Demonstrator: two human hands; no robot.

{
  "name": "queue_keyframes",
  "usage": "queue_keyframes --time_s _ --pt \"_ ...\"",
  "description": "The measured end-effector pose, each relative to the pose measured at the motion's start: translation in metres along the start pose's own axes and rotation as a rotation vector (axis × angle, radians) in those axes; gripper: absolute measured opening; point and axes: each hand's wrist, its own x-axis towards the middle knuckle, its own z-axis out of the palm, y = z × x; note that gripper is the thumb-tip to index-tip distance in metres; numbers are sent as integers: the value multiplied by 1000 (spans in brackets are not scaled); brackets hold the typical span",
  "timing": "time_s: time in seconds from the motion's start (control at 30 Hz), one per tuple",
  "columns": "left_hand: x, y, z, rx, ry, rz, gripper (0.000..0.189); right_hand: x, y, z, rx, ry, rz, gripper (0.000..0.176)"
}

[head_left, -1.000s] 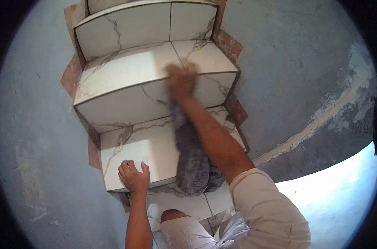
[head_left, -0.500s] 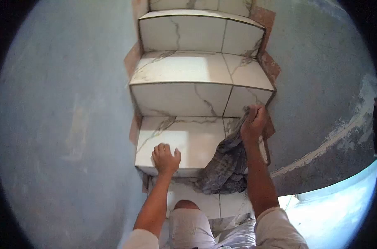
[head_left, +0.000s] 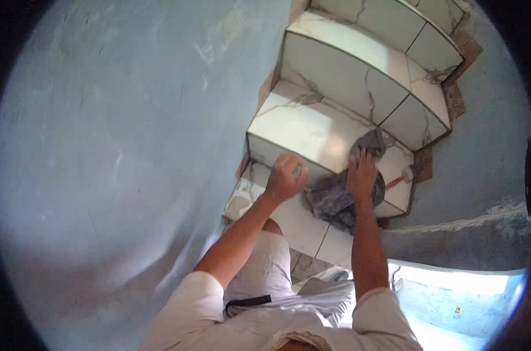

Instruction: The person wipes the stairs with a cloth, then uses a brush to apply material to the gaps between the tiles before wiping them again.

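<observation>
My right hand presses on a dark grey rag, fingers stretched forward over it. The rag is bunched on the right part of a marbled tile step and hangs over its front edge. My left hand is at the same step's front edge, left of the rag, with fingers curled toward the thumb. A greyish patch shows between thumb and fingers; I cannot tell whether it is something held. Right of the rag, a small tool with a red handle and pale head lies on the tread.
More tiled steps rise toward the upper right, with reddish, uncovered edges along both sides. A blue-grey wall stands at left; another rough wall borders the right. Behind the low right wall is a bright blue area.
My view has turned, so the stairs now slant to the right. My right hand has gone from holding the rag up to pressing it on the tread. The red-handled tool now shows.
</observation>
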Motion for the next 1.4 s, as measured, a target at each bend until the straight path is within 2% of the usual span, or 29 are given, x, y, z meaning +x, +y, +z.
queue_keyframes --time_s 0.1,0.17,0.2,0.23,0.27,0.3,0.33,0.37,0.43,0.5,0.53,0.57,0.6,0.67,0.7,0.77,0.8,0.87,0.93,0.97,1.03,1.13,1.17,1.2,1.27,1.3,1.33,1.37,1.4 --pt "-65 42 -42 -75 -63 -153 13 48 -49 7 147 -43 -166 60" --pt "-94 50 -62 -104 -56 -301 16 61 -105 10 219 35 -327 41" --pt "-106 46 -70 -61 -33 -322 17 70 -125 46 203 172 -501 38" --pt "-114 39 -77 -19 -10 -342 17 59 -157 33 275 55 -539 35" --pt "-115 38 -87 23 0 -382 17 44 -171 48 376 195 -733 34" --pt "-111 37 -98 63 8 -420 17 25 -188 50 303 89 -746 36" --pt "-106 35 -108 134 0 -403 16 3 -189 51 389 216 -894 42" --pt "-102 34 -115 209 -13 -390 15 -13 -176 51 415 185 -987 44" --pt "-95 34 -121 178 -48 -446 16 -60 -135 74 668 -150 -892 45" --pt "-95 16 -123 94 -136 -531 23 -98 -91 72 669 -335 -616 47" --pt "-95 13 -125 103 -126 -542 23 -112 -75 80 656 -176 -498 46" --pt "-95 11 -126 58 -258 -662 26 -121 -65 90 638 -21 -377 46" --pt "-97 10 -127 8 -386 -780 28 -121 -69 93 642 -33 -390 46" --pt "-105 16 -131 -6 -379 -859 30 -120 -95 94 789 76 -103 41" --pt "-110 13 -133 -35 -390 -925 31 -120 -113 98 781 65 -103 41" --pt "-130 -1 -139 -127 -376 -1010 32 -104 -161 117 814 239 -101 37" --pt "-145 -5 -142 -197 -360 -1089 33 -98 -185 128 789 170 -109 35" --pt "-182 -18 -149 -267 -364 -1080 34 -80 -214 170 775 95 -106 34" --pt "-221 -30 -160 -361 -389 -1093 34 -74 -226 226 514 285 -559 33" --pt "-240 -31 -165 -420 -379 -1142 36 -81 -227 237 511 263 -549 33" --pt "-263 -36 -171 -490 -359 -1201 39 -91 -236 199 347 -542 -299 31" --pt "-305 -53 -180 -599 -421 -1400 42 -219 -210 216 486 -340 -776 35" --pt "-309 -49 -178 -447 -516 -1428 44 -242 -211 203 538 -296 -905 37" --pt "-325 -53 -177 -449 -520 -1419 44 -241 -210 192 533 -288 -904 37" --pt "-369 -68 -178 -534 -600 -1459 43 -227 -212 173 713 -503 -597 41" --pt "-369 -63 -179 -587 -574 -1488 42 -199 -209 170 650 -459 -594 40" --pt "-366 -68 -179 -587 -593 -1474 42 -175 -204 168 758 -140 -610 36" --pt "-355 -64 -179 -593 -593 -1485 42 -145 -206 165 600 -193 -375 33" --pt "-349 -65 -176 -601 -593 -1498 42 -114 -205 167 505 -35 -301 32"
